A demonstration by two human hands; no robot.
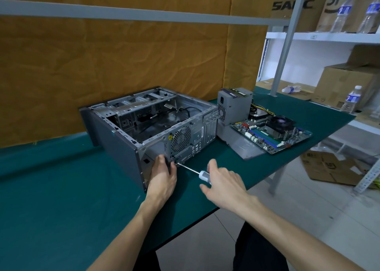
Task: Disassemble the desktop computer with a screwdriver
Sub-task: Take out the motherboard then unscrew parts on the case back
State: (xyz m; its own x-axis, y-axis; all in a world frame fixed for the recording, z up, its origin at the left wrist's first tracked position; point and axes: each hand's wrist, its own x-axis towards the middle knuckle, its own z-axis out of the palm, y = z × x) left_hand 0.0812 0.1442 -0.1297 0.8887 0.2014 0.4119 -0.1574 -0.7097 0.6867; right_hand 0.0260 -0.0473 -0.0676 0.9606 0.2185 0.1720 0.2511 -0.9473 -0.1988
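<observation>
The open grey computer case lies on its side on the green table, its rear panel with the fan grille facing me. My right hand holds the white handle of a screwdriver. The metal shaft runs up-left to the case's lower rear corner. There my left hand rests against the case, fingers curled around a small black part by the screwdriver tip. The screw itself is hidden by my fingers.
A grey power supply stands right of the case on a flat metal panel. A motherboard with a cooler fan lies beside it. Shelves with cardboard boxes and water bottles stand to the right. The table's edge runs close under my right forearm.
</observation>
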